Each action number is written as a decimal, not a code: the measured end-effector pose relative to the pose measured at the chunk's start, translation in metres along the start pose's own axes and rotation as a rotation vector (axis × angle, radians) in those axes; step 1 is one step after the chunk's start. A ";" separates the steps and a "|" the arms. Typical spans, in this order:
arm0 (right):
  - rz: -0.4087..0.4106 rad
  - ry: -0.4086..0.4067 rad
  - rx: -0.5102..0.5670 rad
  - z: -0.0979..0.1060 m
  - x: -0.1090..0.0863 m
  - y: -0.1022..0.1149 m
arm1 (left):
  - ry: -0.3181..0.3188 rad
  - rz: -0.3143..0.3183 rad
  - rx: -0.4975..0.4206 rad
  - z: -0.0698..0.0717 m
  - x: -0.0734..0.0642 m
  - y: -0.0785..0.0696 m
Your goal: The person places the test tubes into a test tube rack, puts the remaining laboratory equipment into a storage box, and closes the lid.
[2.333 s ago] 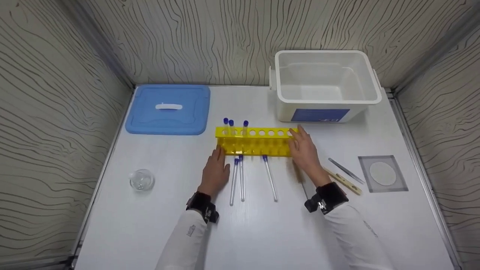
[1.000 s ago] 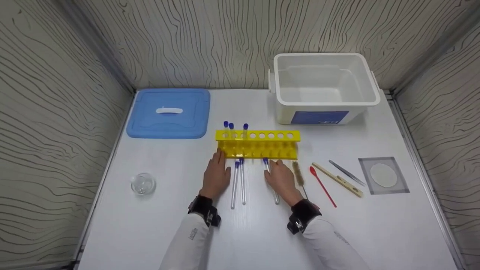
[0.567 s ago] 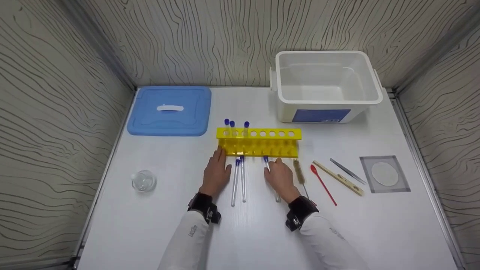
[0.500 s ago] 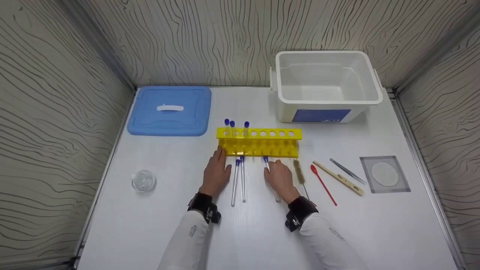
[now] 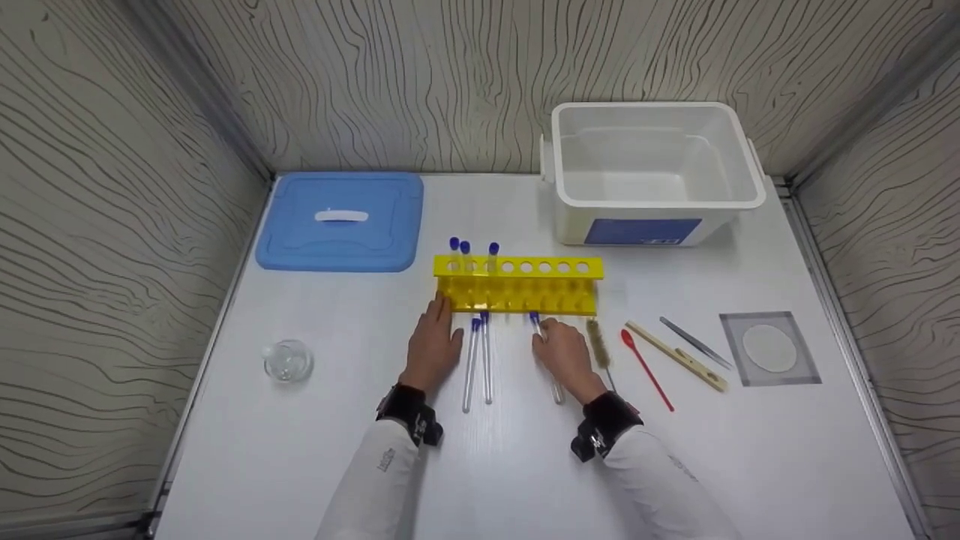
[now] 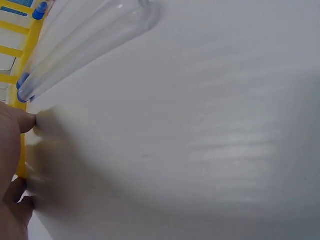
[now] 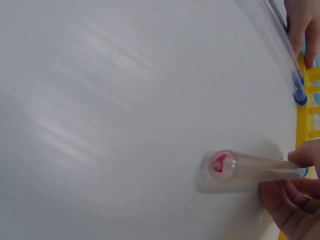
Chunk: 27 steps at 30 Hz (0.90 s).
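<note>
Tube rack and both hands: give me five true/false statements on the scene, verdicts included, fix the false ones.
1. The right hand pinches a blue-capped tube. True.
2. The yellow rack holds six tubes. False: three tubes stand in it.
3. The left hand touches the rack. True.
4. The blue lid covers the white bin. False: it lies on the table.
5. The red spoon lies between the brush and the wooden clamp. True.

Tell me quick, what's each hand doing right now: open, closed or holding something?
Left hand: open, touching the left end of the yellow rack.
Right hand: closed, pinching a blue-capped tube.
</note>
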State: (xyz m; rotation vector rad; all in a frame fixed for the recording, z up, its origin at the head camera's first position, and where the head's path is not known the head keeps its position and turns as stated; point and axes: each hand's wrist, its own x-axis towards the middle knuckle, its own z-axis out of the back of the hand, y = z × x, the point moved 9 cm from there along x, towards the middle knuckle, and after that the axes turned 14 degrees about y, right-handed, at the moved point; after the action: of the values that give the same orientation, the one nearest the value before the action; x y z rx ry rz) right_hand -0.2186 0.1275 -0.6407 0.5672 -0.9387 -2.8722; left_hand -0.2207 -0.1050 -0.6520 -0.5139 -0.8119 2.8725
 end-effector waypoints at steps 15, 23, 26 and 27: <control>-0.047 0.057 0.065 0.019 -0.014 0.010 | 0.000 0.016 0.006 -0.001 0.002 0.001; 0.031 -0.039 0.152 0.051 -0.025 0.032 | 0.002 0.013 -0.002 -0.002 0.001 0.001; 0.047 -0.063 0.196 0.064 -0.028 0.039 | -0.011 -0.001 0.005 0.000 0.001 0.000; 0.058 -0.074 0.212 0.068 -0.028 0.042 | -0.013 -0.004 0.006 0.000 0.001 -0.001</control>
State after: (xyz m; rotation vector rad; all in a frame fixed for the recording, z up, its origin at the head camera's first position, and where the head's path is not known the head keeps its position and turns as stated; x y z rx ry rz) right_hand -0.2191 0.1369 -0.5564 0.4426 -1.2591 -2.7786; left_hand -0.2215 -0.1043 -0.6518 -0.4930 -0.8048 2.8765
